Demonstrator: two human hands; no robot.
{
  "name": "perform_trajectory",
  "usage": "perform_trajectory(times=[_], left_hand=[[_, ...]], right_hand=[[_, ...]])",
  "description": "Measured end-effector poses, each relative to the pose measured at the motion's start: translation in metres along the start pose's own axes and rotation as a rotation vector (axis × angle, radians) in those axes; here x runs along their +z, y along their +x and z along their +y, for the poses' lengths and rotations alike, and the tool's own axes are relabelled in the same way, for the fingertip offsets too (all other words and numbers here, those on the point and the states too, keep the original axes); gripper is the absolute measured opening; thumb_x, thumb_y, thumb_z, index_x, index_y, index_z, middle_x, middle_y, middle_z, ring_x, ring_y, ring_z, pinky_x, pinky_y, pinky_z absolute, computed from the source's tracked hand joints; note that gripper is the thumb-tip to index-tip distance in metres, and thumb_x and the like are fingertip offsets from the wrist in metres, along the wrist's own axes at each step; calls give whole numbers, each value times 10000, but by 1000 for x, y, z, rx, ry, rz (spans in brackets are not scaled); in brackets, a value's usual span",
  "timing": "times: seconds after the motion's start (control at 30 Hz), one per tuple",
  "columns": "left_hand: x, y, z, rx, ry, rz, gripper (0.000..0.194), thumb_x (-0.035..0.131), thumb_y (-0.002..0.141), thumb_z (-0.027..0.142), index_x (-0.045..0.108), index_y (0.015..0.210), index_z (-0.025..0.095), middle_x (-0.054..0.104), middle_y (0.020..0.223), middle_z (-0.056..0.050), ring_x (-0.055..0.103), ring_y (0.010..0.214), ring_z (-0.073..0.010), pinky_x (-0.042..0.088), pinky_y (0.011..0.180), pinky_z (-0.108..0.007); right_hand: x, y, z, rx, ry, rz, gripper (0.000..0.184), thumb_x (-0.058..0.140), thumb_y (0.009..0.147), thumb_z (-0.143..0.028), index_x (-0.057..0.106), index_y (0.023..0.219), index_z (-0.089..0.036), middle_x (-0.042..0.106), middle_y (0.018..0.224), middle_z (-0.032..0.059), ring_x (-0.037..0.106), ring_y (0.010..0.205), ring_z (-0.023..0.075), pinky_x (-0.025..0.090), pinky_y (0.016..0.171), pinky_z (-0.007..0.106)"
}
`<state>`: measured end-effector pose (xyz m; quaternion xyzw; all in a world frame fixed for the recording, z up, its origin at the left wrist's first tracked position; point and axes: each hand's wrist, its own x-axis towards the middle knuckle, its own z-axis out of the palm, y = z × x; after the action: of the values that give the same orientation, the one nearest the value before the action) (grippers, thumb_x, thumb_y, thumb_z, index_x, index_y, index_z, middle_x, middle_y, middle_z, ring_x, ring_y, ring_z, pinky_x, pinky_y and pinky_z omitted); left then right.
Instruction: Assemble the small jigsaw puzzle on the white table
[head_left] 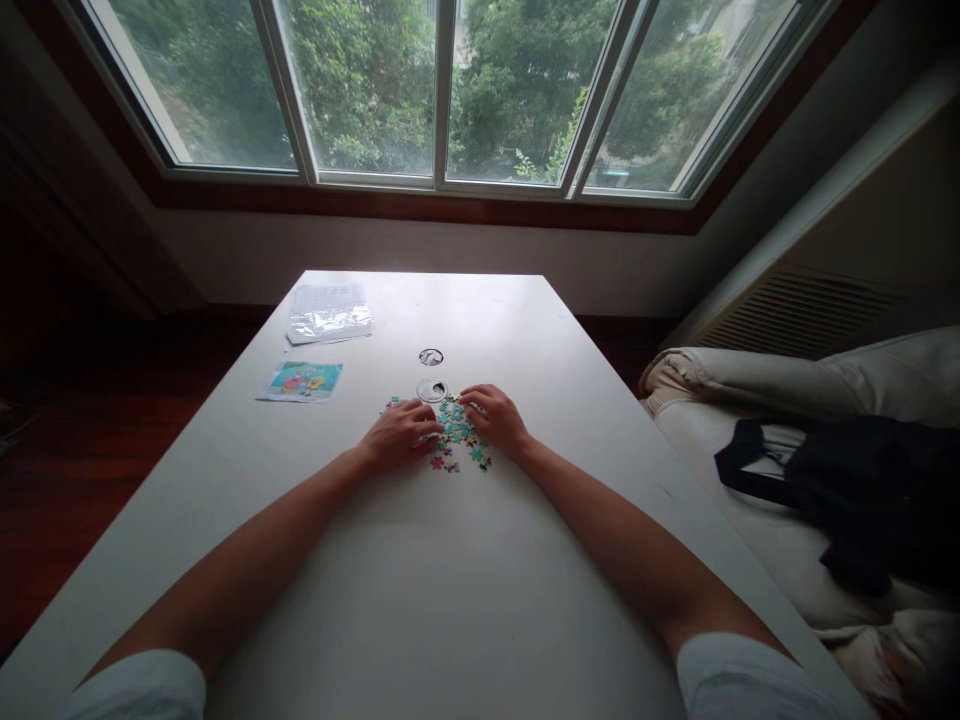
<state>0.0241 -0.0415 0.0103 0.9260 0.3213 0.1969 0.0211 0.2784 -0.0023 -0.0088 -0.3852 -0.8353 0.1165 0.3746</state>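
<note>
Small jigsaw puzzle pieces (454, 424), mostly teal with some pink and yellow, lie in a loose pile on the white table (465, 580). My left hand (403, 432) rests palm down on the pile's left side, fingers apart and touching pieces. Some pieces lie beyond its knuckles. On the right edge of the pile is my right hand (495, 417), its fingers slightly bent and spread over the pieces. Both palms hide what lies beneath them. Just beyond the pile is a round clear lid or ring (432, 390), with a second round object (431, 357) farther back.
A colourful picture sheet (301, 382) lies to the left, with a clear plastic bag of papers (330, 312) behind it. Dark clothing (862, 490) is draped on a pale sofa (697, 440) at the right. A window (442, 100) spans the wall beyond the table.
</note>
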Motion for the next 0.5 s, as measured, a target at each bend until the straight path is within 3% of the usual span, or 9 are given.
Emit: perform_trajectory(times=[0.2, 0.37, 0.5], left_hand=[[-2, 3, 8, 85, -40, -71, 222, 533, 996, 307, 738, 1070, 262, 669, 934, -51, 564, 868, -187, 436, 810, -326], [-2, 0, -2, 46, -56, -22, 251, 510, 1010, 320, 753, 1010, 254, 691, 938, -49, 580, 885, -186, 443, 784, -310], [-1, 0, -7, 9, -58, -16, 272, 505, 1013, 342, 765, 1001, 266, 707, 964, -52, 607, 929, -194, 468, 820, -317]], right_hand=[[-2, -1, 3, 18, -87, -19, 117, 629, 941, -254, 734, 994, -246, 675, 997, 62, 590, 973, 228, 489, 914, 391], [1, -3, -7, -111, -159, -175, 269, 696, 922, -381, 721, 1171, -281, 638, 1057, 76, 547, 1011, 238, 449, 927, 396], [2, -4, -13, -203, -187, -302, 260, 654, 955, -386, 726, 1201, -341, 639, 1059, 70, 535, 1025, 237, 424, 904, 382]])
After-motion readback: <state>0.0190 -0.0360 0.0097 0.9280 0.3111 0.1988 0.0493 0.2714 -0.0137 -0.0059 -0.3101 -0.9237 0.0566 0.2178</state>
